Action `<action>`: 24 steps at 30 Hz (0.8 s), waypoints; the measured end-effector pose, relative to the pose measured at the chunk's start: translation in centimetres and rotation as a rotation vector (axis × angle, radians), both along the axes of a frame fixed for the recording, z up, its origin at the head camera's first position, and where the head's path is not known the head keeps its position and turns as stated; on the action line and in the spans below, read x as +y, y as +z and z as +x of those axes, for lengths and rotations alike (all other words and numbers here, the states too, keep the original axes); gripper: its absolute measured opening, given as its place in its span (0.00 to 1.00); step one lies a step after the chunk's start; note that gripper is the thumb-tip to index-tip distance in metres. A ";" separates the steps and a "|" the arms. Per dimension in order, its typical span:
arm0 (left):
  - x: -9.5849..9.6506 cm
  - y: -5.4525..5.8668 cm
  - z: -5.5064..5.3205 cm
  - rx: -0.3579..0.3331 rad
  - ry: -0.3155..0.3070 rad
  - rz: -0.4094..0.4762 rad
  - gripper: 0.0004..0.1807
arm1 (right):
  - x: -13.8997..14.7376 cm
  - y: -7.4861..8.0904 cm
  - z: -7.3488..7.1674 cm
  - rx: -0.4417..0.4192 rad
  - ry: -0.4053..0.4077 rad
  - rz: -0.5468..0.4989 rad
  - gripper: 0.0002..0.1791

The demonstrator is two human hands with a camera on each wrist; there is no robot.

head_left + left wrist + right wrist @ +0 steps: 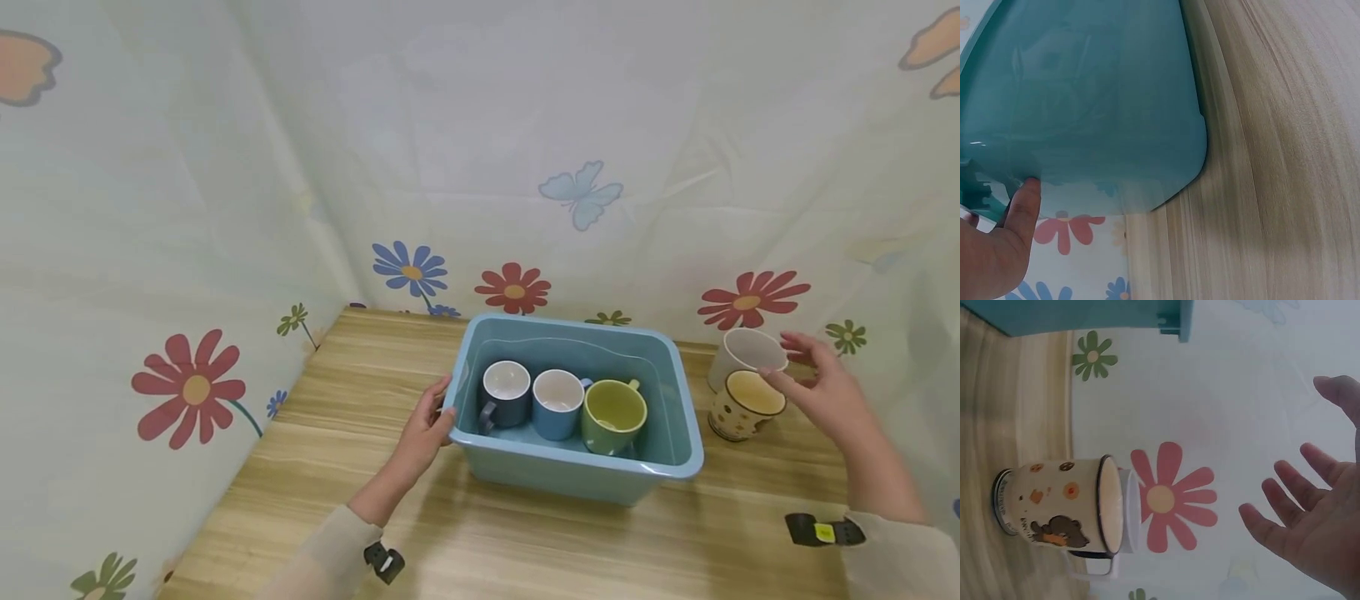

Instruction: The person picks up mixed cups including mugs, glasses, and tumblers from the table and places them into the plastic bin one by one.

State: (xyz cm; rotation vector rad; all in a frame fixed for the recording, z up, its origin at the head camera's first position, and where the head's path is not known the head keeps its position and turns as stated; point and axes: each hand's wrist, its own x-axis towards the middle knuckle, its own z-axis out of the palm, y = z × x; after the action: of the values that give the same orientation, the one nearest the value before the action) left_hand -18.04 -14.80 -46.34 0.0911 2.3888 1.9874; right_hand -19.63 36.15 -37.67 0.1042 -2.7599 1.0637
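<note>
A light-blue plastic bin [555,478] holds three mugs in a row: a dark blue-grey mug [504,408], a blue mug [553,421] and a green mug [611,437]. My left hand [417,439] grips the bin at its left rim; in the left wrist view, a digit lies against the bin's wall [1104,106]. Right of the bin stand a cream mug [1066,500] with a bear print and dark rim, and a white mug [729,360] partly behind it. Over these two, my right hand [823,398] is spread with nothing in its grasp, apart from the mugs in the right wrist view.
The wooden tabletop [360,400] carries the bin and both loose mugs. A pale curtain [465,125] printed with flowers and butterflies hangs behind the table and along its sides, close to the bin's back edge.
</note>
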 end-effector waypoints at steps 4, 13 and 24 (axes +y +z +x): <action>-0.1 0.0 0.1 0.000 0.002 0.003 0.31 | 0.3 -1.3 -0.2 -0.026 0.007 -0.013 0.50; 0.0 -0.1 0.1 0.001 -0.003 0.008 0.30 | 1.2 -4.5 -0.7 -0.034 -0.064 -0.011 0.52; 0.0 -0.1 0.1 0.003 -0.001 0.003 0.31 | 2.8 -7.5 -1.5 -0.231 -0.127 0.033 0.59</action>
State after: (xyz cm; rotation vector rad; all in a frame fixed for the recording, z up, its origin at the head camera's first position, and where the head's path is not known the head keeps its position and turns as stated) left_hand -17.92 -14.83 -46.39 0.0956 2.3875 1.9920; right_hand -21.16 39.00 -45.13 -0.1991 -2.9405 1.0584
